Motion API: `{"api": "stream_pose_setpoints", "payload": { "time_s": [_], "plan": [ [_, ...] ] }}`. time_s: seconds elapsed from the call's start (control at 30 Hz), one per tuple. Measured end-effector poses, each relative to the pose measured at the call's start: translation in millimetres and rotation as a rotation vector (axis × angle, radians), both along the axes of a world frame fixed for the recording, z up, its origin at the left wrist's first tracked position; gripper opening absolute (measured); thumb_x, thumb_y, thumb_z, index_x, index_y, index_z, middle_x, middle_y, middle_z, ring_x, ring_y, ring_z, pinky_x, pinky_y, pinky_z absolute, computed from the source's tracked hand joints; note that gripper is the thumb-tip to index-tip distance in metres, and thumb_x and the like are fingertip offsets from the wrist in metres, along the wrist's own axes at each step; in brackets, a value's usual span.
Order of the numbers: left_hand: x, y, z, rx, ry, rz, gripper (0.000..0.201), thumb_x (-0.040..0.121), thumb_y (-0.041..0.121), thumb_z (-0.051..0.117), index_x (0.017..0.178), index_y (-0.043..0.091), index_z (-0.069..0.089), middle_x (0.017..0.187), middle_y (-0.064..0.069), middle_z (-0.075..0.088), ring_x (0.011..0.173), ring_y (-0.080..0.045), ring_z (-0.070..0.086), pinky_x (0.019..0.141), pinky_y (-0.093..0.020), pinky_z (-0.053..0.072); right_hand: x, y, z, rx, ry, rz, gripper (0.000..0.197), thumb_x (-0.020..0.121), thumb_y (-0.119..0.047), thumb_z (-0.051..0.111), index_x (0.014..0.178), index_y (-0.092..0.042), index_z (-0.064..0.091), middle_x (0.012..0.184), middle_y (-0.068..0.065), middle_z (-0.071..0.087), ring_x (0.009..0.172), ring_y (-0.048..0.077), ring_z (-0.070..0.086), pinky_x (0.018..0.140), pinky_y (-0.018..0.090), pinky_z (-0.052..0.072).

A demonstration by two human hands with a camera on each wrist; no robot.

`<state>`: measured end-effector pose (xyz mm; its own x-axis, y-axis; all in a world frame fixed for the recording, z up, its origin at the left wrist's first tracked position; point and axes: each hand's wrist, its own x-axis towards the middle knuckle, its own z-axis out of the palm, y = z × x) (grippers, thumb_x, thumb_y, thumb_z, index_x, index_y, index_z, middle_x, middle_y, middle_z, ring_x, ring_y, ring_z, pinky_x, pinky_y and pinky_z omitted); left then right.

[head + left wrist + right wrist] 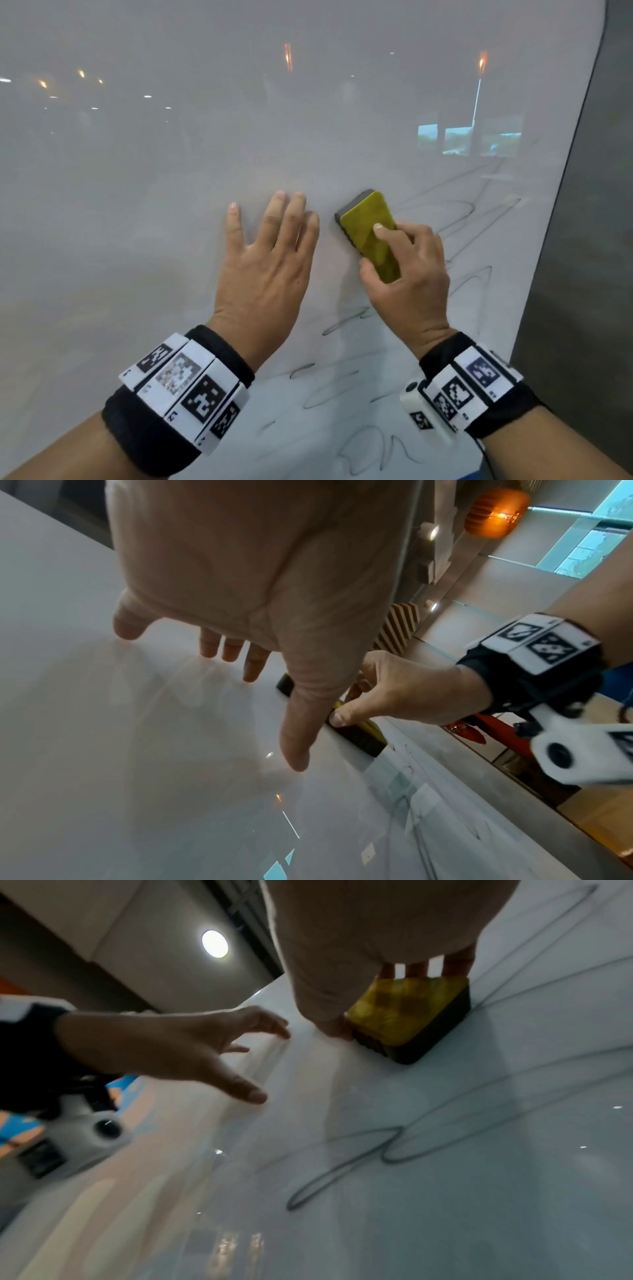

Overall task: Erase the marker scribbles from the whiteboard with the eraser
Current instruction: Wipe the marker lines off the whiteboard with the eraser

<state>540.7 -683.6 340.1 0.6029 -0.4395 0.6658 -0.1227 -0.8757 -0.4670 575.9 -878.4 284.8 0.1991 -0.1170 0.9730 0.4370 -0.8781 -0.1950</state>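
Observation:
A glossy whiteboard [171, 240] fills the head view. Grey marker scribbles [455, 219] cover its right side and lower middle [329, 390]; a looping scribble [394, 1150] shows in the right wrist view. My right hand [407, 274] grips a yellow-backed eraser [371, 229] with a dark felt base, pressed flat against the board [411, 1020]. Its thumb sits on the left edge, fingers on the right edge. My left hand [267, 260] lies open with spread straight fingers on the board, just left of the eraser. Its fingertips [253, 669] touch the surface.
The board's right edge [565, 192] meets a dark grey wall [599, 240]. Ceiling lights and windows reflect in the board's surface. The board's left half [102, 274] carries only faint smears.

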Motion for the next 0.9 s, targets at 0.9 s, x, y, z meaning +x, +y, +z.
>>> {"api": "stream_pose_setpoints", "payload": {
  "time_s": [0.9],
  "plan": [
    [22, -121, 39, -0.042, -0.042, 0.007, 0.096, 0.072, 0.028, 0.078, 0.150, 0.012, 0.024, 0.156, -0.017, 0.025, 0.143, -0.034, 0.026, 0.108, -0.067, 0.027, 25, -124, 49, 0.090, -0.011, 0.034, 0.040, 0.076, -0.024, 0.077, 0.114, -0.018, 0.068, 0.106, 0.005, 0.056, 0.096, 0.022, 0.050, 0.075, 0.030, 0.046]
  ]
}}
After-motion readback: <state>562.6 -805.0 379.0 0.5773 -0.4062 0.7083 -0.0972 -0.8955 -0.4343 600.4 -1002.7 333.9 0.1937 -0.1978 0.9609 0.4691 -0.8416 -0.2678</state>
